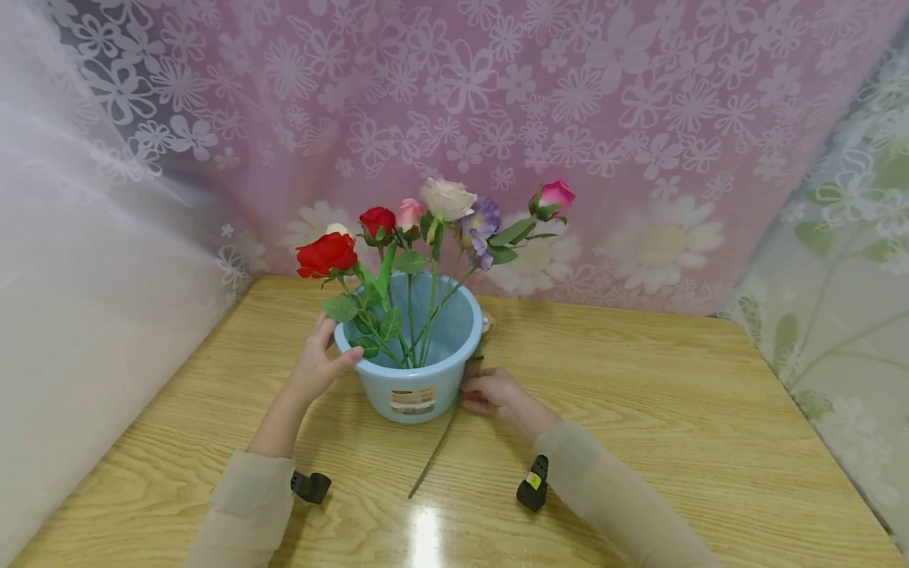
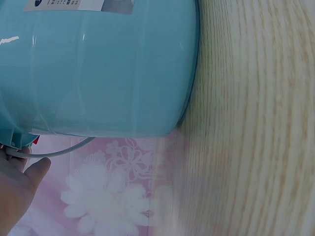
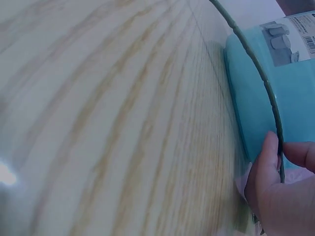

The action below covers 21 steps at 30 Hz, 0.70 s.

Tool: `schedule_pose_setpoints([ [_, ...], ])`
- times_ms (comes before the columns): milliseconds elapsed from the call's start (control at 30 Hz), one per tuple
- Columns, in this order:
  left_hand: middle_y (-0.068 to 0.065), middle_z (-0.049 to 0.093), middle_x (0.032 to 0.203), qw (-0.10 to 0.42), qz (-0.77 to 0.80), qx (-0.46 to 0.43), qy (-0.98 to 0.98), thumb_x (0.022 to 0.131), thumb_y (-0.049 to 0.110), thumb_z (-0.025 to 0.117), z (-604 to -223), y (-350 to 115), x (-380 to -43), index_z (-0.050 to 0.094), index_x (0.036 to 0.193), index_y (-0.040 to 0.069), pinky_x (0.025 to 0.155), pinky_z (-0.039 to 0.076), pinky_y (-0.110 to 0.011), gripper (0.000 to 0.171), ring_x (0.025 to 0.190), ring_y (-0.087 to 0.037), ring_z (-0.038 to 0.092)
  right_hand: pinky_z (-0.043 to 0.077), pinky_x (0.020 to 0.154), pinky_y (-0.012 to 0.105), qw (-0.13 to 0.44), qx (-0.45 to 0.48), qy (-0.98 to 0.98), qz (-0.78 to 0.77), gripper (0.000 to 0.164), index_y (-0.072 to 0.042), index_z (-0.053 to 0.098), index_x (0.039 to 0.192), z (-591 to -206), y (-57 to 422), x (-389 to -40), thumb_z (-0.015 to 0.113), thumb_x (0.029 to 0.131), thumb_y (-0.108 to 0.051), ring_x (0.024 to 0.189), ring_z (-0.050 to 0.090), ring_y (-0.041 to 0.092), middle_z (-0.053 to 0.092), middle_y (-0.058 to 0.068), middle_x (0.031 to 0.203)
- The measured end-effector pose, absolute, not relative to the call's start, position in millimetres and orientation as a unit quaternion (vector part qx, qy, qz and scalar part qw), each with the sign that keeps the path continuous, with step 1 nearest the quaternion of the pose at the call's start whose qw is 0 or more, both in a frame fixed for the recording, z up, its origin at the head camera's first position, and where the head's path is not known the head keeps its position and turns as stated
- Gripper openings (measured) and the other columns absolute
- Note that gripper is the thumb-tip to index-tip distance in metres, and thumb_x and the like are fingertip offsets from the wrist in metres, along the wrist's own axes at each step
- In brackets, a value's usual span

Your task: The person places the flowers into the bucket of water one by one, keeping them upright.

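A light blue bucket (image 1: 405, 398) stands upright on the table, holding several artificial flowers with green stems. My left hand (image 1: 317, 359) grips its left rim, thumb over the edge; the left wrist view shows this hand (image 2: 17, 184) beside the bucket's pale handle (image 2: 59, 153). Low at the bucket's right side, my right hand (image 1: 493, 392) pinches the stem (image 1: 435, 461) of another flower between thumb and fingers. In the right wrist view that thin green stem (image 3: 263, 76) passes in front of the bucket's wall. Its pale bloom (image 1: 487, 322) is mostly hidden behind the bucket.
Above the rim spread a large red rose (image 1: 327, 255), a white rose (image 1: 447, 199), a purple flower (image 1: 483, 225) and a magenta rosebud (image 1: 554, 197) leaning right. The wooden table (image 1: 639, 410) meets a pink floral curtain (image 1: 461, 95) behind. Black wrist devices hang below both sleeves.
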<state>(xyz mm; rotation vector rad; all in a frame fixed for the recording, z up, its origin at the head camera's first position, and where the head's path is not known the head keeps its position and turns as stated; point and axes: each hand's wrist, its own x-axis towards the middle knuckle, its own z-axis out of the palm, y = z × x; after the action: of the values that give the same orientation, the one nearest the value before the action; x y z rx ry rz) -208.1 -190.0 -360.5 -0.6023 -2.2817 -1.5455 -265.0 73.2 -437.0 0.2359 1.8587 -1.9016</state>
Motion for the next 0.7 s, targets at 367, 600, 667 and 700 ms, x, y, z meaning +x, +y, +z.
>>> schedule_pose_setpoints([
  [367, -0.025, 0.026, 0.133, 0.154, -0.545, -0.207, -0.798, 0.078, 0.007, 0.057, -360, -189, -207, 0.032, 0.131, -0.01, 0.097, 0.026, -0.053, 0.061, 0.122, -0.036, 0.026, 0.052, 0.068, 0.032, 0.223, 0.033, 0.648, -0.727, 0.048, 0.012, 0.035, 0.123, -466, 100, -281, 0.054, 0.079, 0.006, 0.079, 0.054, 0.023, 0.05, 0.02, 0.097],
  [600, -0.026, 0.025, 0.134, 0.16, -0.542, -0.21, -0.798, 0.078, 0.009, 0.057, -360, -190, -207, 0.033, 0.131, -0.01, 0.097, 0.027, -0.053, 0.061, 0.122, -0.037, 0.027, 0.051, 0.067, 0.024, 0.216, 0.029, 0.633, -0.743, 0.027, 0.013, 0.035, 0.11, -413, 107, -249, 0.043, 0.085, 0.009, 0.07, 0.052, 0.014, 0.047, 0.013, 0.089],
  [667, -0.026, 0.025, 0.134, 0.16, -0.543, -0.211, -0.797, 0.078, 0.009, 0.057, -360, -190, -207, 0.032, 0.131, -0.01, 0.097, 0.027, -0.053, 0.061, 0.122, -0.037, 0.026, 0.051, 0.065, 0.023, 0.211, 0.038, 0.631, -0.746, 0.027, 0.012, 0.036, 0.112, -406, 111, -246, 0.043, 0.086, 0.008, 0.07, 0.054, 0.013, 0.049, 0.013, 0.091],
  [700, -0.026, 0.024, 0.134, 0.159, -0.544, -0.211, -0.797, 0.078, 0.01, 0.057, -360, -190, -207, 0.032, 0.131, -0.01, 0.097, 0.027, -0.053, 0.061, 0.122, -0.037, 0.026, 0.051, 0.066, 0.023, 0.209, 0.035, 0.628, -0.749, 0.028, 0.013, 0.035, 0.112, -405, 114, -245, 0.043, 0.086, 0.009, 0.072, 0.055, 0.013, 0.049, 0.013, 0.092],
])
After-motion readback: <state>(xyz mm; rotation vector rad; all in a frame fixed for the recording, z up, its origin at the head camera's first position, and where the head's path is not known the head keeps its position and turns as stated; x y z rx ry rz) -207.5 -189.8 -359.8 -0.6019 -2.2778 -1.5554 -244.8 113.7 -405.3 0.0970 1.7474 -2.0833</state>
